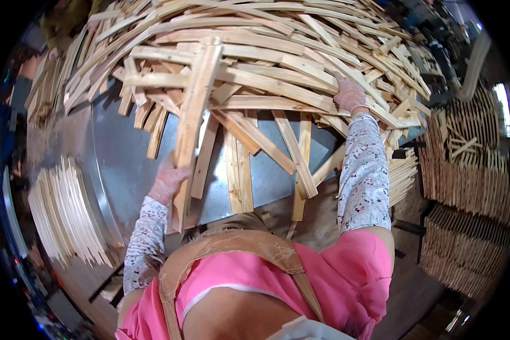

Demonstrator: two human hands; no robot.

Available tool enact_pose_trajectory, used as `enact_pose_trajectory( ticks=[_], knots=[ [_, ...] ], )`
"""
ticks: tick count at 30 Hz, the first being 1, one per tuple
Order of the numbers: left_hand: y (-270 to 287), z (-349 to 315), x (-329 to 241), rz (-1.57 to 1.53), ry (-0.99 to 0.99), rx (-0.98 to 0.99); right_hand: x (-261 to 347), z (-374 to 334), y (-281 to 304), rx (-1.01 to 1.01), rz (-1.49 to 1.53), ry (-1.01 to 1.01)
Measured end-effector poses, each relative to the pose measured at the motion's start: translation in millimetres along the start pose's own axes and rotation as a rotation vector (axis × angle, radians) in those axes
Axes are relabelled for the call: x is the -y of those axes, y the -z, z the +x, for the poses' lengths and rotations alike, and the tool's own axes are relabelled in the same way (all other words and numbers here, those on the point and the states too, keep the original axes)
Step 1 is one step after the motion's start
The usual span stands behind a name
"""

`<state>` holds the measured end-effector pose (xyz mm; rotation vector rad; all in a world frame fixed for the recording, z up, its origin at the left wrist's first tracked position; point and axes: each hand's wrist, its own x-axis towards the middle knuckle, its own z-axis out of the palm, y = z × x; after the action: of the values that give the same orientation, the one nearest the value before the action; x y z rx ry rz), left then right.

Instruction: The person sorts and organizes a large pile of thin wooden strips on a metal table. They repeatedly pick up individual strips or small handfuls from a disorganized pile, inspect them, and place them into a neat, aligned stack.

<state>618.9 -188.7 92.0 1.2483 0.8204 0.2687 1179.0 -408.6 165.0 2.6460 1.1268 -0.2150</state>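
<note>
My left hand point(173, 178), in a pinkish glove, is closed around the near part of a long wooden slat point(196, 107). That slat points away from me and lies across other pieces at its far end. Out to the right, my gloved right hand point(350, 95) grips the right end of another wooden slat point(283, 88), which runs crosswise on the front of the pile. Its fingertips are partly hidden among the wood. Several loose slats point(292, 150) stick out toward me between my hands, over the metal table point(116, 153).
A large heap of wooden slats point(255, 38) covers the far side of the table. At the left stands a neat stack of pale strips point(71, 212). Stacked wood point(464, 170) rises at the right, with a smaller bundle point(401, 178) beside my right arm.
</note>
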Motion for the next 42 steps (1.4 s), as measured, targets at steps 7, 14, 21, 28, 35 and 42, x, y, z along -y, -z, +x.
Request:
enact_pose_trajectory(
  ticks=[7,14,21,28,35,42],
  knots=[
    [162,-128,67,0.731,0.193,-0.943,30,-61,25,-0.193,0.22,0.005],
    [302,-252,145,1.635,0.716,-1.057,164,-134,111,0.255,0.735,0.153],
    [229,-163,41,0.705,0.025,-0.758,433,-119,30,0.029,0.767,0.946],
    [171,-111,126,0.908,-0.099,-0.476,657,-163,3,0.818,1.608,0.199],
    [350,-265,187,1.965,0.795,-0.888,648,-253,-21,0.945,1.631,0.169],
    [329,-308,127,1.31,0.478,-0.616,669,-296,-33,0.893,1.465,0.154]
  ],
)
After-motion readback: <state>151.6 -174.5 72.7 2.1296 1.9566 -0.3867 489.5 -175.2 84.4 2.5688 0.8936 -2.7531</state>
